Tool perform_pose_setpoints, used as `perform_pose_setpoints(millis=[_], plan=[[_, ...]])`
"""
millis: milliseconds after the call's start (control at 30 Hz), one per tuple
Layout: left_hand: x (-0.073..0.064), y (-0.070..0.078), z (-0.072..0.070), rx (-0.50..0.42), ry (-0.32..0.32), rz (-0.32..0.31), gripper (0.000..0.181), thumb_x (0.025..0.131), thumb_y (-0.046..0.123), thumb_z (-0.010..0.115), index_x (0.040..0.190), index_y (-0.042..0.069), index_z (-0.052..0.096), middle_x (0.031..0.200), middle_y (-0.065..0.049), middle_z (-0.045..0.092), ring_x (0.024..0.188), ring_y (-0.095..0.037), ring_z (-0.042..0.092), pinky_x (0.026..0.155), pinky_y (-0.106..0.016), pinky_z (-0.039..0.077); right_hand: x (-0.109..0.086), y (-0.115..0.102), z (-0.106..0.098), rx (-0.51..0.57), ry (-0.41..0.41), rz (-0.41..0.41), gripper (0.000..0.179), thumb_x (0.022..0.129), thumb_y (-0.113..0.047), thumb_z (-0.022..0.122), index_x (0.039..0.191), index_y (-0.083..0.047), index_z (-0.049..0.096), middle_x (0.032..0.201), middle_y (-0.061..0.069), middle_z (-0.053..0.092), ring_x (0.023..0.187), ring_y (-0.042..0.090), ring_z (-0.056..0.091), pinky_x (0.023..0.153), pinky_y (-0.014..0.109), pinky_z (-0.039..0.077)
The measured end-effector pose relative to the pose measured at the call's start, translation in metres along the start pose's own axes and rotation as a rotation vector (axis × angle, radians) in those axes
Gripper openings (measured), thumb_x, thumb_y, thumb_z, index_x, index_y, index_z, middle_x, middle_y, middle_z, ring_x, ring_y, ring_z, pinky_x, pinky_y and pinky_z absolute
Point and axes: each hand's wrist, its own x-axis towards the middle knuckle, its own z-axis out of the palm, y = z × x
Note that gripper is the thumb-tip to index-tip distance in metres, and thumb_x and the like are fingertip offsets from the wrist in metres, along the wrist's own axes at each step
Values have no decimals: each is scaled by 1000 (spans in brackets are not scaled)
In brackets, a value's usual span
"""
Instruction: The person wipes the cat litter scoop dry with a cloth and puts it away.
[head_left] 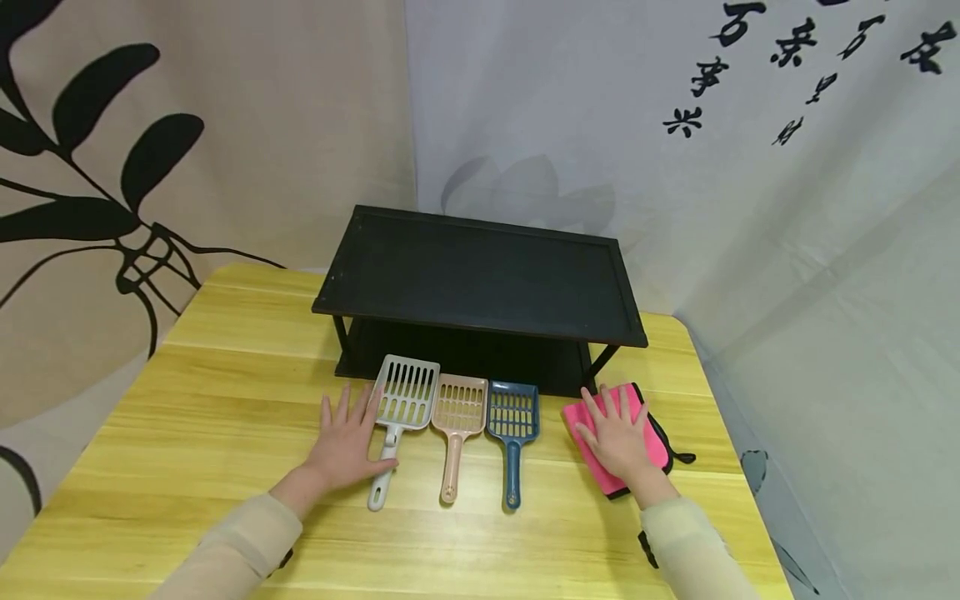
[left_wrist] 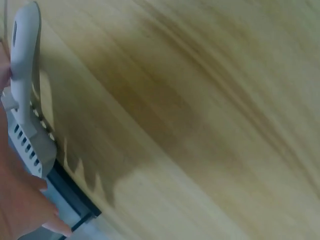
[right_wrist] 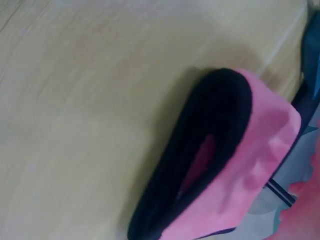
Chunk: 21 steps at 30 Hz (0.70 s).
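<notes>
Three slotted litter scoops lie side by side on the wooden table: a light grey scoop (head_left: 392, 442), a pink-beige scoop (head_left: 453, 467) and a dark blue scoop (head_left: 513, 471). My left hand (head_left: 347, 446), fingers spread, is at the left side of the grey scoop, its thumb across the handle. In the left wrist view that scoop's handle (left_wrist: 24, 60) shows beside the hand. On the right, my right hand (head_left: 618, 437) lies with spread fingers over a folded pink cloth (head_left: 600, 475) with black edging and a loop. The right wrist view shows the cloth's folded edge (right_wrist: 240, 175).
Behind the scoops stands a black two-level rack (head_left: 480, 271), its lower shelf (head_left: 465, 350) close to the scoop heads. The wooden table (head_left: 217, 400) ends at curtains with leaf prints and black characters.
</notes>
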Motion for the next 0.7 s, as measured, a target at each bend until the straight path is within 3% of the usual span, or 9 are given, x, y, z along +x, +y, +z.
perform_pose_setpoints(millis=[400, 533, 700], plan=[[-8, -8, 1, -168, -90, -177, 118, 73, 63, 66, 141, -17, 13, 147, -38, 13, 137, -54, 7, 106, -69, 2, 10, 0, 13, 14, -80, 8, 56, 96, -39, 48, 144, -13, 37, 150, 22, 27, 138, 51, 12, 100, 76, 8], [-11, -8, -4, -182, -125, -157, 106, 76, 60, 64, 139, -17, 25, 145, -38, 17, 136, -55, 9, 104, -71, 5, 11, 1, 19, 30, -114, 44, 52, 96, -39, 48, 140, -12, 42, 150, 21, 27, 136, 53, 13, 98, 77, 11], [-13, -9, -11, -203, -127, -71, 79, 82, 48, 63, 132, -11, 45, 143, -37, 26, 134, -56, 15, 102, -73, 9, 13, -1, 24, 61, -79, 60, 47, 94, -36, 52, 133, -10, 49, 146, 19, 35, 133, 54, 21, 96, 77, 17]])
